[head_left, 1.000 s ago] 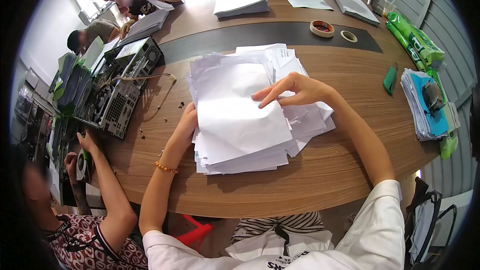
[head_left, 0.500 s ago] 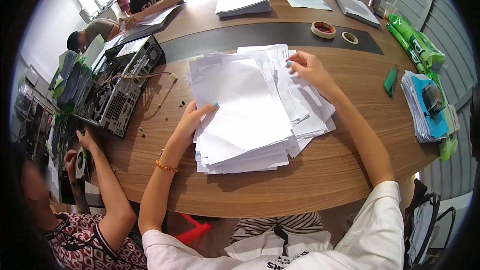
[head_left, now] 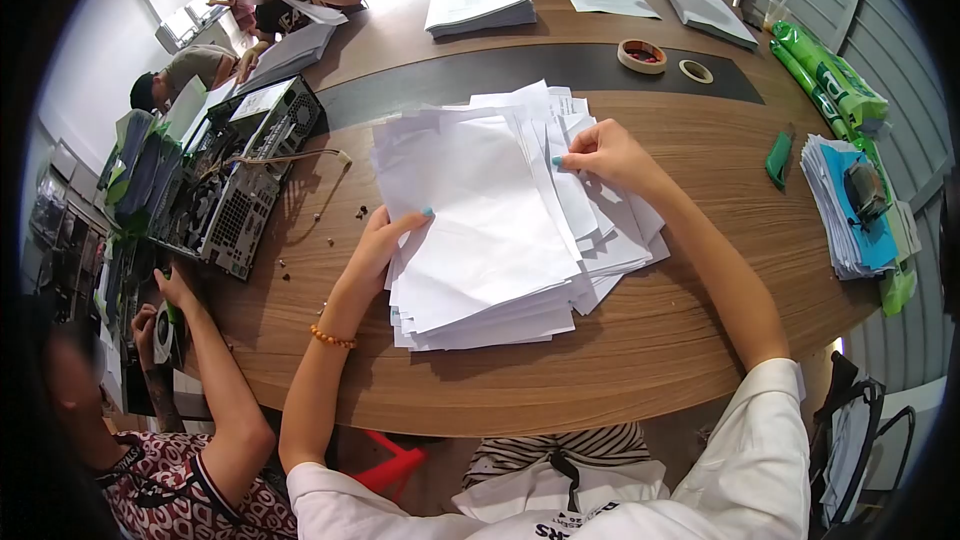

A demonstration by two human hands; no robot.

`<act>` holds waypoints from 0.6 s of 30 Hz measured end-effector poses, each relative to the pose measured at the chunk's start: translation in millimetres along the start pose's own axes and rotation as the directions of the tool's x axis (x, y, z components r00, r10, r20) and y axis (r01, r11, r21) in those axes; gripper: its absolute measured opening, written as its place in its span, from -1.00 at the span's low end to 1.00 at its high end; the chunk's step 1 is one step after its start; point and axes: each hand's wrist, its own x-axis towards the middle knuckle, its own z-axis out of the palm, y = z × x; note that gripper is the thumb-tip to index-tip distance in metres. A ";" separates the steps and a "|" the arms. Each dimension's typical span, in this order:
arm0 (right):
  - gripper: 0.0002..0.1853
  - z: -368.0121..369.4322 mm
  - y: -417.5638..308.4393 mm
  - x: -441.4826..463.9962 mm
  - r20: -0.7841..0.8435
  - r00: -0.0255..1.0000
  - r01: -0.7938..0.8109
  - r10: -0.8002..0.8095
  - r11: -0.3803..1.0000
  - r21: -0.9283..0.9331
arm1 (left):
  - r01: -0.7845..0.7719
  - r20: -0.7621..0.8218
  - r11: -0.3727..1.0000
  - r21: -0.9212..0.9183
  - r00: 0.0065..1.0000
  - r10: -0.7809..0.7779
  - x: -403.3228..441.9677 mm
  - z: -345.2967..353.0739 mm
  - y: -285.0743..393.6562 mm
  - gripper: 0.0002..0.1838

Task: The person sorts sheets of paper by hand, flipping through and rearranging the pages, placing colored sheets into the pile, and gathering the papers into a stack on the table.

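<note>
A loose stack of white paper (head_left: 480,220) lies before me, its sheets unevenly fanned. My left hand (head_left: 382,240) grips the stack's left edge, thumb on the top sheet and fingers hidden beneath. On the right, my right hand (head_left: 607,155) pinches the edge of a paper sheet with thumb and forefinger, near the stack's upper right corner. More sheets (head_left: 630,240) spread out under and beside the stack on that side, some with faint print.
An opened computer case (head_left: 250,170) with a loose cable stands left, with small screws nearby. Tape rolls (head_left: 641,57), a green cutter (head_left: 778,159) and a bundle of papers (head_left: 838,210) lie rightward. A co-worker's arm (head_left: 225,370) is at left; other people sit across the table.
My right hand has moved slightly left and down, its fingers closing on a sheet's edge. My left hand keeps its hold. A person at the far left has raised an arm.
</note>
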 end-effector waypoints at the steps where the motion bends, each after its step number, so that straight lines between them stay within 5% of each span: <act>1: -0.82 -3.7 2.0 1.1 0.024 0.999 0.023 -0.023 1.000 0.003 | 0.000 -0.002 1.000 0.004 1.000 0.000 -0.7 0.5 0.7 -0.70; 5: -0.82 -17.6 7.0 3.1 0.002 0.999 -0.045 0.045 0.999 -0.004 | 0.005 -0.003 1.000 -0.003 1.000 -0.005 -0.5 0.2 0.3 -0.69; 11: -0.85 -34.1 6.1 -0.3 -0.042 0.995 0.090 -0.094 0.992 -0.083 | -0.004 0.002 1.000 0.003 1.000 0.004 0.7 -1.6 -1.7 -0.68; 13: -0.83 -39.0 10.1 2.2 -0.098 0.995 -0.017 0.031 0.990 0.142 | 0.013 -0.007 1.000 0.012 1.000 -0.013 0.3 -0.8 -0.4 -0.68; 18: -0.74 -35.8 15.5 5.7 -0.183 0.974 -0.138 0.134 0.990 -0.013 | 0.018 -0.007 1.000 0.022 1.000 -0.018 1.8 -2.1 -1.6 -0.68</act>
